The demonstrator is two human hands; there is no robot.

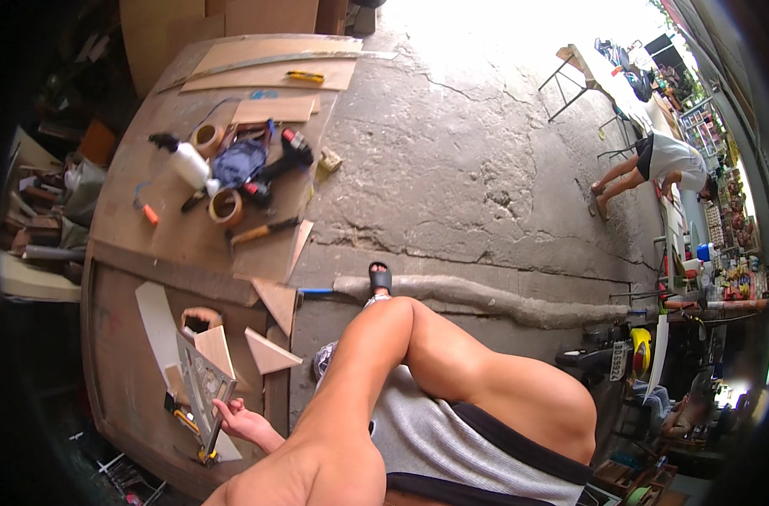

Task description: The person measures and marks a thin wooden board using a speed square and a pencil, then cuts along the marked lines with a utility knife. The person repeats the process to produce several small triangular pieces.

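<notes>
My left hand (pixel 246 421) pinches the edge of a silver triangular metal square (pixel 206 390), which stands tilted over the workbench. Behind it shows a pale wooden piece (pixel 217 349). Beside the square lie a yellow-and-black utility knife (pixel 180 415), a long white strip (pixel 154 331) and a brown tape roll (pixel 201 320). Two triangular wood offcuts, one nearer (pixel 271 352) and one farther (pixel 275 302), rest by the bench's right edge. My right arm bends back toward the camera; only the base of my right hand (pixel 304 482) shows at the lower edge, its fingers hidden.
Farther along the bench (pixel 115 215) are a white spray bottle (pixel 188 164), a cordless drill (pixel 295 150), a hammer (pixel 265 231) and a plywood sheet (pixel 266 63). A grey ridge (pixel 486 297) crosses the concrete floor. At right, another person (pixel 667 158) bends beside a table.
</notes>
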